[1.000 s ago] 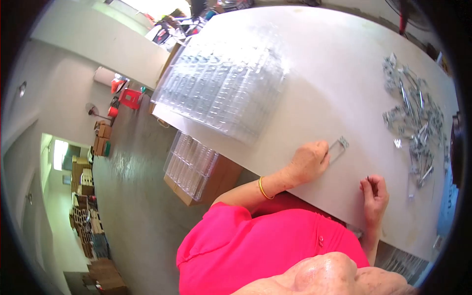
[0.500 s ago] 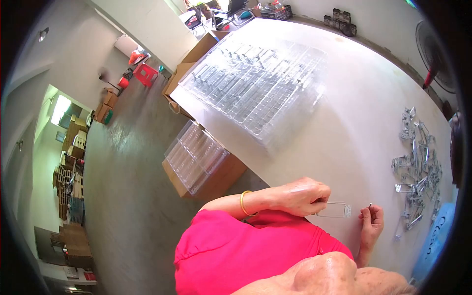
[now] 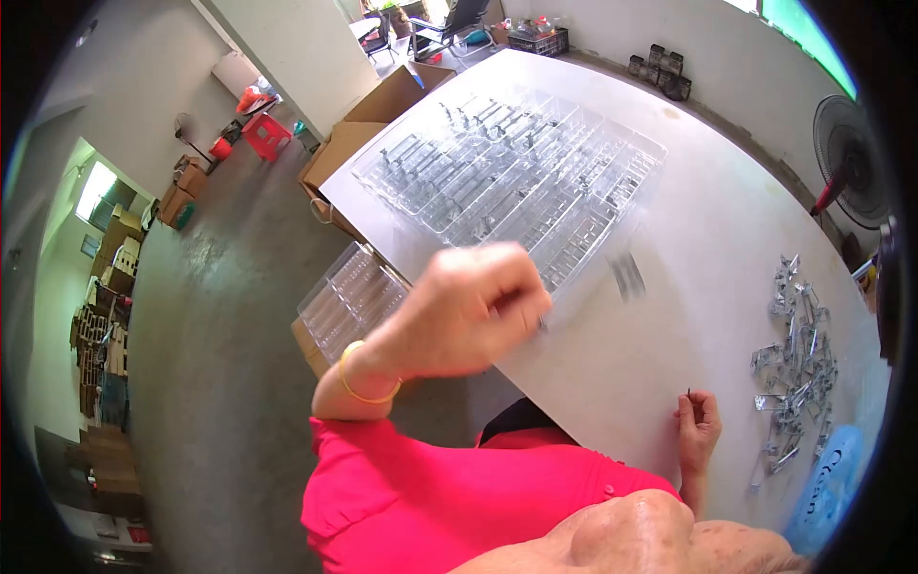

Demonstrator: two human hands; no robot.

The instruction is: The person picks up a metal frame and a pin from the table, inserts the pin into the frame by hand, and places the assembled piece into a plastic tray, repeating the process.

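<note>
My left hand, with a yellow bangle at the wrist, is raised over the near table edge, fingers curled closed and blurred. A wire bracket sticks out from it to the right, its perforated end plate smeared to grey streaks by motion. My right hand rests low over the table, thumb and fingers pinched on a small dark pin whose tip shows. Beyond the left hand lies a clear plastic tray with metal brackets in rows. Right of my right hand, loose metal brackets lie in a heap.
The white table spreads forward to the wall. Clear trays sit on a cardboard box at its left edge, with an open carton behind. A blue bag lies at the right, and a fan stands beyond.
My left hand has swung up and left with the bracket, away from the right hand. The right hand keeps its pinch on the pin. The whole view has shifted somewhat.
</note>
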